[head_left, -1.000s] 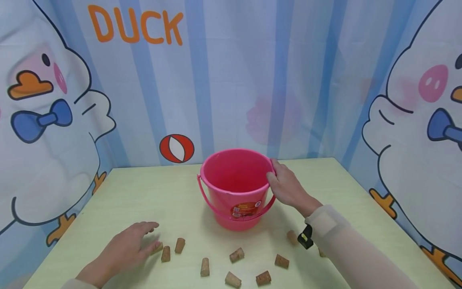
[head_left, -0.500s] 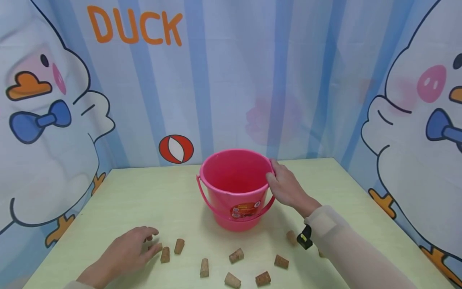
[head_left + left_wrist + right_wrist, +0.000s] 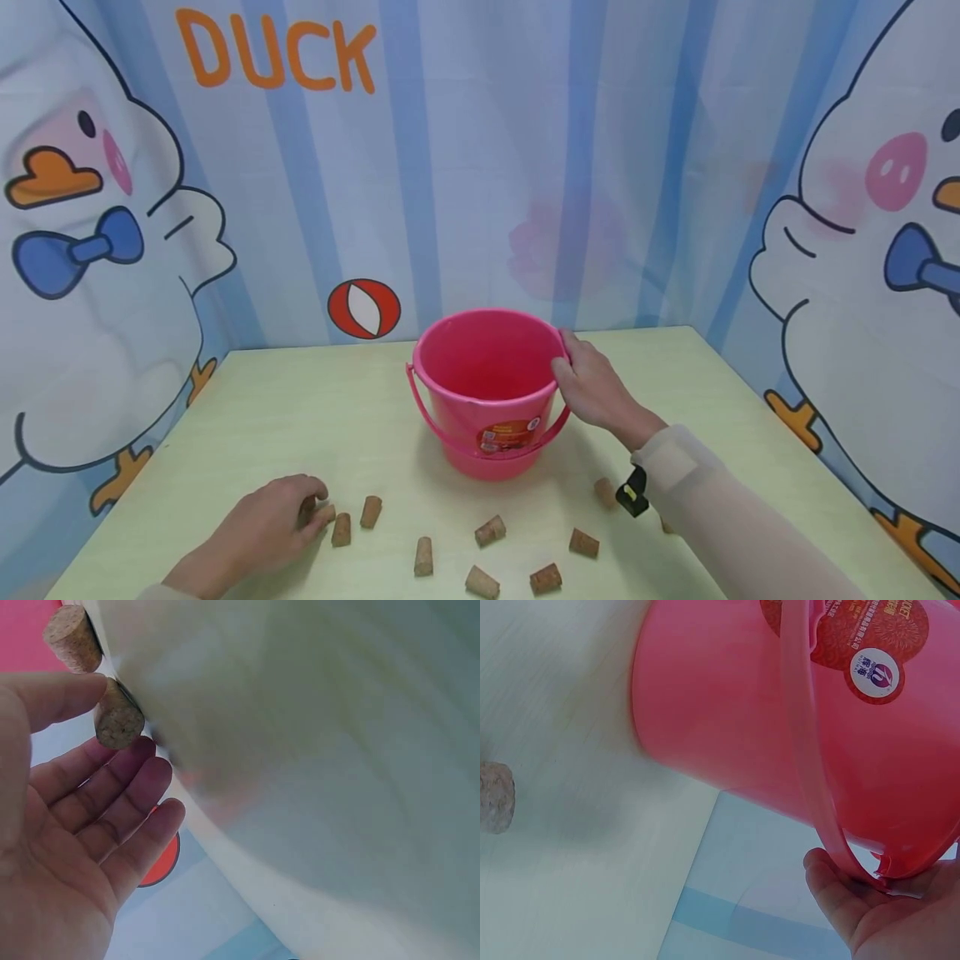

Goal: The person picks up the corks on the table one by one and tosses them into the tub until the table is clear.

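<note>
A pink bucket [image 3: 487, 467] stands upright on the table, its handle hanging down across the front over a red label. My right hand [image 3: 600, 392] grips the bucket's right rim, thumb on the near side; the right wrist view shows the fingers [image 3: 836, 896] at the handle's joint. At the lower left, my left hand [image 3: 262, 525] pinches a cork [image 3: 118, 724] between thumb and fingertips, low over the tabletop. Most of that cork is hidden in the head view. Another cork [image 3: 341, 529] stands right beside it, and a further cork [image 3: 371, 512] lies slightly farther right.
Several more corks lie scattered in front of the bucket, among them a pale cork [image 3: 482, 582] and a darker cork [image 3: 546, 578]. One cork [image 3: 606, 493] lies by the right wrist. A duck-print curtain [image 3: 480, 167] rises behind the pale table [image 3: 315, 400].
The left hand's fingers have come down and closed around the cork beside them. The right hand and the bucket have stayed in place.
</note>
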{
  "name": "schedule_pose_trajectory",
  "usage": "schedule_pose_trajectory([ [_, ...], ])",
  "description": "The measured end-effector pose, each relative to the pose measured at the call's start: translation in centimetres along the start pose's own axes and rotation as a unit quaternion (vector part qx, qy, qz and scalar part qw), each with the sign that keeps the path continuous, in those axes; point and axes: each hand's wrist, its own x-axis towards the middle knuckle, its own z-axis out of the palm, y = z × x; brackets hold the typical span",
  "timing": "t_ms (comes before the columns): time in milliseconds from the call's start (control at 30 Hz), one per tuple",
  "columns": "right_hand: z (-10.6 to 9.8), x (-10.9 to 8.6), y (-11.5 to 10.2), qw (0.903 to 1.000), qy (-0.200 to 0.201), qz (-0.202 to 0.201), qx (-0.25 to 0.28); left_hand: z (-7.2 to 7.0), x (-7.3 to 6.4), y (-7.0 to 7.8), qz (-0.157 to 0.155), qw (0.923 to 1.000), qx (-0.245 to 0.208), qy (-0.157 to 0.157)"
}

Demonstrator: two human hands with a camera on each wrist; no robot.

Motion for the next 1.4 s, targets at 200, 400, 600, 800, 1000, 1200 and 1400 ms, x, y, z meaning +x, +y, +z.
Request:
schedule_pose_trajectory([
  [200,0.0,0.0,0.0,1.0,-0.001,0.002,0.005,0.2,0.1,0.1,-0.004,1.0,0.005,0.001],
  [400,0.0,0.0,0.0,1.0,-0.001,-0.001,0.003,0.2,0.1,0.1,0.001,1.0,0.009,0.001],
  [600,0.1,0.0,0.0,1.0,0.0,-0.002,0.002,0.2,0.0,0.1,0.007,0.9999,0.014,0.003],
  [800,0.1,0.0,-0.1,1.0,0.0,0.0,0.002,0.2,0.0,0.1,0.016,0.9997,0.014,0.009],
  [1000,0.1,0.0,-0.1,1.0,0.0,0.002,0.0,0.0,0.0,0.1,0.015,0.9997,0.009,0.014],
  [1200,0.0,0.0,-0.2,1.0,-0.002,0.001,0.003,-0.2,0.2,0.5,0.003,0.9996,0.015,0.023],
  [1400,0.0,0.0,-0.1,1.0,-0.004,0.001,0.006,-0.6,0.3,1.1,0.013,0.9993,0.015,0.033],
])
